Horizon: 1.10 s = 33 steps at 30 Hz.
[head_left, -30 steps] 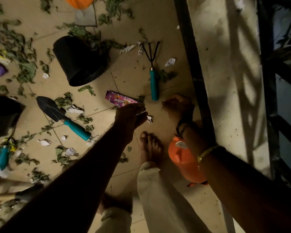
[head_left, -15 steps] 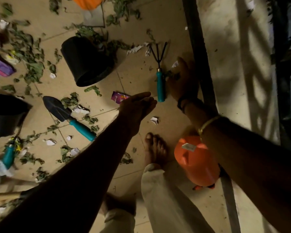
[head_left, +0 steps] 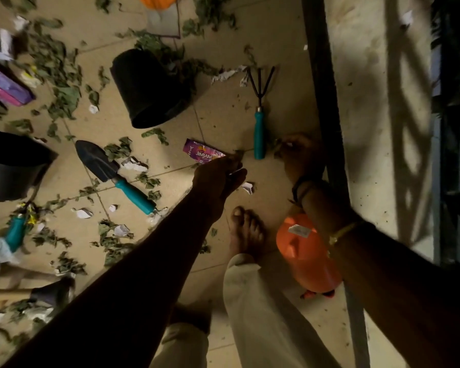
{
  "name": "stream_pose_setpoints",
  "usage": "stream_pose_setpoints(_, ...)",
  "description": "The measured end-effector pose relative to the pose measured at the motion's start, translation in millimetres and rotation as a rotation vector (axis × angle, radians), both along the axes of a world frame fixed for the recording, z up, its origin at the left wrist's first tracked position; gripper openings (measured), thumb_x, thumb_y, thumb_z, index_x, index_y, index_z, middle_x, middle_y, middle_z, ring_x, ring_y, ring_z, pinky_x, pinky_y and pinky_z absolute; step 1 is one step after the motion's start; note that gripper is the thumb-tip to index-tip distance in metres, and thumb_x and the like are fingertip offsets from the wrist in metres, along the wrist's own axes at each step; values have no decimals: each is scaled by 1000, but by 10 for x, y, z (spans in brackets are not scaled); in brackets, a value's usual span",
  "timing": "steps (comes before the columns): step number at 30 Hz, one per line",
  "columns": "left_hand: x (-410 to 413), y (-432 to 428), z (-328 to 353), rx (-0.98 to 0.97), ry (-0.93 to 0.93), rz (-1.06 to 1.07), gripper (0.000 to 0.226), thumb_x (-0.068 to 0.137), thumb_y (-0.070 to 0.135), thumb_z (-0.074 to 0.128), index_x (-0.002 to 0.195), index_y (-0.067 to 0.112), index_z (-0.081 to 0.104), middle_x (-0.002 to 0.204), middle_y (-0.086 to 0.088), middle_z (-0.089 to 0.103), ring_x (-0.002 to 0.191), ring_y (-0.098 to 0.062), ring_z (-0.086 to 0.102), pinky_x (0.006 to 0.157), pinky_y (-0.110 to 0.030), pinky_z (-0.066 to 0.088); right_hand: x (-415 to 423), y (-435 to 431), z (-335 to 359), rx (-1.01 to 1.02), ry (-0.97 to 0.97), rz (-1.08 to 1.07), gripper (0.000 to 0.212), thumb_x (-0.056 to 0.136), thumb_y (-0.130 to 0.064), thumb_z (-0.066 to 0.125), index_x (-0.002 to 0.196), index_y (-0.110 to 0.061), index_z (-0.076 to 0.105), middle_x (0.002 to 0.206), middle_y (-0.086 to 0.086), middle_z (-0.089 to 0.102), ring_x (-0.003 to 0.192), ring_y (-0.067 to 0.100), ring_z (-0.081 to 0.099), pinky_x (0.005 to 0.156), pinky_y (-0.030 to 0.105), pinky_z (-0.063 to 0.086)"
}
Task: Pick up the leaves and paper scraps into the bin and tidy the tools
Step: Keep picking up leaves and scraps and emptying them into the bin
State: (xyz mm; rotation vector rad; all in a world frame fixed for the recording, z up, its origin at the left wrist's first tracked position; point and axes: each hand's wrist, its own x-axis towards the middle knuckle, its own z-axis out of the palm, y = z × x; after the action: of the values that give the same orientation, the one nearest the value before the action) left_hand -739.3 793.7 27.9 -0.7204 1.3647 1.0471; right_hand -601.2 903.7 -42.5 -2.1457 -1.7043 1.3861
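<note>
My right hand (head_left: pixel 298 155) hovers low over the floor just right of the teal handle of the hand rake (head_left: pixel 259 134), its fingers curled round a clump of leaves. My left hand (head_left: pixel 218 176) sits beside a purple snack wrapper (head_left: pixel 199 152), cupped, with leaf bits showing at its fingertips. One paper scrap (head_left: pixel 248 187) lies between my hands. A trowel (head_left: pixel 133 192) with a teal handle lies to the left among leaves (head_left: pixel 117 151). At the far left edge stands a black bin (head_left: pixel 11 166).
A black pot (head_left: pixel 149 88) lies tipped over above the wrapper. An orange watering can (head_left: pixel 306 256) is under my right forearm, next to my bare foot (head_left: pixel 247 229). A dark rail (head_left: pixel 322 88) and a concrete ledge border the right. Another teal-handled tool (head_left: pixel 15 232) lies at far left.
My right hand reached up beside the rake, then drew back holding leaves; the paper scrap and leaves that lay there are gone. My left hand barely moved.
</note>
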Motion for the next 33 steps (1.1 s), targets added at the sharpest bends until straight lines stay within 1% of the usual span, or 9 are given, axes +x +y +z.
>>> stream_pose_setpoints(3, 2, 31, 55, -10, 5, -8, 27, 94, 6, 62, 120, -3, 64, 116, -19, 68, 104, -27, 69, 90, -35, 59, -95, -338, 449, -53, 198, 23, 23, 81, -10, 77, 82, -32, 70, 82, -2, 73, 76, 17, 72, 72, 40, 62)
stream_pose_setpoints(6, 11, 27, 155, 39, -12, -136, 25, 97, 11, 59, 119, 0, 65, 101, -14, 69, 82, -17, 70, 71, -24, 60, -241, -617, 759, 53, 94, 200, 19, 78, -22, 82, 91, -21, 69, 81, -8, 72, 76, 3, 68, 65, 22, 58)
stream_pose_setpoints(11, -43, -198, 177, 106, -31, -162, 29, 99, 14, 55, 124, -1, 62, 103, -13, 67, 93, -19, 67, 79, -27, 58, -403, -768, 857, 15, 67, 315, 10, 86, -16, 74, 96, -16, 77, 90, -3, 76, 87, 9, 70, 76, 33, 61)
stream_pose_setpoints(16, -152, -359, 123, 164, -118, 178, 15, 91, 7, 60, 105, 1, 64, 98, -14, 65, 91, -21, 66, 86, -31, 57, -371, -589, 724, -183, 226, 218, 11, 90, -26, 68, 94, -19, 76, 90, 0, 73, 89, 16, 68, 79, 40, 58)
stream_pose_setpoints(19, -200, -335, 110, 138, -111, 192, 15, 100, 4, 49, 104, 2, 64, 91, -11, 65, 84, -20, 65, 67, -26, 61, -237, -258, 351, 22, -23, 211, 21, 90, -18, 63, 108, -20, 75, 104, 4, 73, 99, 21, 68, 85, 39, 57)
stream_pose_setpoints(22, -198, -362, 7, 155, -44, 86, 18, 99, 0, 49, 107, 4, 65, 97, -11, 69, 89, -20, 67, 75, -25, 61, -134, -2, -67, 226, -259, 524, 42, 89, -5, 59, 128, -19, 65, 125, 8, 66, 118, 26, 59, 97, 40, 52)
stream_pose_setpoints(26, -188, -498, -142, 195, -58, 102, 20, 100, 1, 47, 111, 3, 64, 98, -10, 69, 89, -18, 68, 79, -26, 60, -78, 93, -414, 313, -327, 794, 29, 89, -7, 59, 114, -14, 71, 117, 12, 65, 112, 31, 58, 91, 37, 47)
stream_pose_setpoints(29, -179, -628, -147, 207, -55, 81, 25, 101, 0, 44, 116, 5, 64, 91, -7, 72, 85, -17, 71, 83, -27, 60, -28, 71, -436, 266, -348, 598, 21, 89, -8, 58, 97, -12, 76, 102, 10, 73, 98, 28, 66, 83, 31, 51)
stream_pose_setpoints(33, -159, -702, -28, 130, 16, 42, 23, 99, 0, 51, 118, 1, 63, 93, -11, 70, 85, -21, 69, 81, -29, 61, 15, -253, -101, 109, -162, 355, 15, 81, -19, 63, 90, -17, 76, 89, 2, 74, 86, 20, 69, 81, 41, 57)
